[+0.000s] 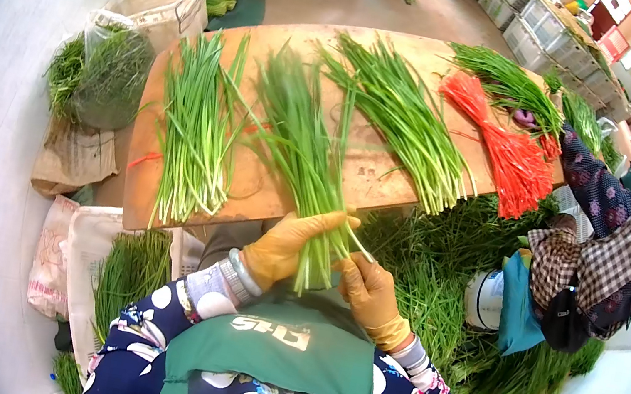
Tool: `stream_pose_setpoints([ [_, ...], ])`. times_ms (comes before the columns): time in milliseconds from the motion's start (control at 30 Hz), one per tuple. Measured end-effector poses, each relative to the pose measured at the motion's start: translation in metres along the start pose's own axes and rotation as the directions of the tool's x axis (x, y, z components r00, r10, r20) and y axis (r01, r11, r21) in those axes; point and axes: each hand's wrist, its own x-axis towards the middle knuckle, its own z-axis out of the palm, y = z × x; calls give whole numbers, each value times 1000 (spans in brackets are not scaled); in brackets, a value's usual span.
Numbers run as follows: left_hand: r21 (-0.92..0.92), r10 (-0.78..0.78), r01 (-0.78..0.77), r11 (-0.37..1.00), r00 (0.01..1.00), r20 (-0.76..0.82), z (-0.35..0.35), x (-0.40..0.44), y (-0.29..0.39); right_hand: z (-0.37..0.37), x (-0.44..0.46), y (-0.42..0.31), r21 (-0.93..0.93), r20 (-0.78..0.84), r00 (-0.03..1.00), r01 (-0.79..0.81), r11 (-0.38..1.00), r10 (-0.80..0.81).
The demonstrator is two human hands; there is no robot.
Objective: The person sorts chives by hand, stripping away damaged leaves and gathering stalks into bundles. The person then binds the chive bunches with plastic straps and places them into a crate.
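My left hand (288, 249), in a yellow glove, is wrapped around the lower end of a bunch of garlic chives (302, 152). The bunch slants over the table's near edge, its leaf tips blurred by motion. Close beside the cut ends, my gloved right hand (376, 296) is closed in a pinch on a single pale chive stalk (360, 245). On the wooden table (246, 206), one pile of chives (197, 125) lies to the left and another pile of chives (408, 125) to the right. A bundle of red plastic ties (501, 150) lies beyond the right pile.
A co-worker in a checked garment (625, 260) reaches across the table's right end. Loose chives (436, 277) cover the floor at right, near a white bucket (485, 299). At left stand a white crate (84, 241) and a bag of greens (114, 69). Stacked crates (544, 26) line the back.
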Motion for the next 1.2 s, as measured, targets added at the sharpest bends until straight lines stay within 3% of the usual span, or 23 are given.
stream_pose_setpoints([
  [100,38,23,-21,999,999,-46,3,2,-2,-3,8,3,30,48,996,-73,997,71],
  [167,65,58,-53,996,995,-77,0,7,-7,1,14,-3,-217,-99,990,74,973,-98],
  [233,55,28,-26,998,999,-42,-2,7,-7,6,18,15,-162,-146,988,31,986,-55],
  [300,83,84,-79,993,994,-64,-1,9,-8,12,22,20,349,-167,969,-116,930,184],
  [367,156,179,-162,974,979,-102,-1,10,-13,11,21,19,395,-125,967,-157,905,223],
  [467,175,217,-196,965,971,-105,-5,8,-18,15,16,20,702,-81,922,-217,678,379],
  [533,220,299,-279,935,952,-67,1,6,-21,14,12,17,753,-99,921,-179,633,378],
  [567,211,301,-282,936,951,-65,5,5,-18,13,11,15,803,-114,921,-135,581,372],
  [633,134,196,-170,976,956,-216,8,5,-12,-14,-4,36,900,27,939,-171,400,342],
  [700,104,196,-181,978,968,-155,3,4,-6,-48,-28,49,735,139,942,-304,606,304],
  [767,-11,106,-107,994,990,-98,0,1,-5,-78,-51,66,353,-50,908,-373,858,416],
  [833,-55,40,-46,997,993,-115,1,-5,-1,-126,-83,147,119,-25,830,-551,826,557],
  [867,-53,41,-46,998,993,-106,-5,-5,-2,-128,-81,125,-549,-138,720,-627,552,681],
  [900,-49,42,-47,998,994,-102,-11,-4,-2,-127,-76,100,-909,-326,644,-415,-41,692],
  [933,-38,50,-53,998,995,-82,-7,-7,1,-125,-74,95,-908,-340,799,-416,48,496],
  [967,-32,48,-51,998,996,-81,-10,-8,3,-118,-65,82,-858,-269,928,-353,374,257],
  [1000,-75,5,-9,997,999,-51,-13,-8,4,-105,-50,63,-742,-262,965,-190,643,-17],
  [1033,-114,-37,35,993,999,-18,-14,-7,6,-92,-28,35,-680,-198,974,-58,731,-107],
  [1100,-99,-39,36,994,999,-25,-13,-8,5,-65,10,2,-713,-73,944,177,678,-323],
  [1133,-73,-15,13,997,1000,-24,-12,-10,5,-53,24,-3,-737,-30,935,219,640,-354],
  [1167,-50,9,-11,999,1000,-24,-11,-12,5,-44,33,-6,-827,19,961,169,536,-275],
  [1200,-26,3,-5,1000,999,-49,-13,-14,7,-39,39,3,-787,31,982,138,601,-184],
])
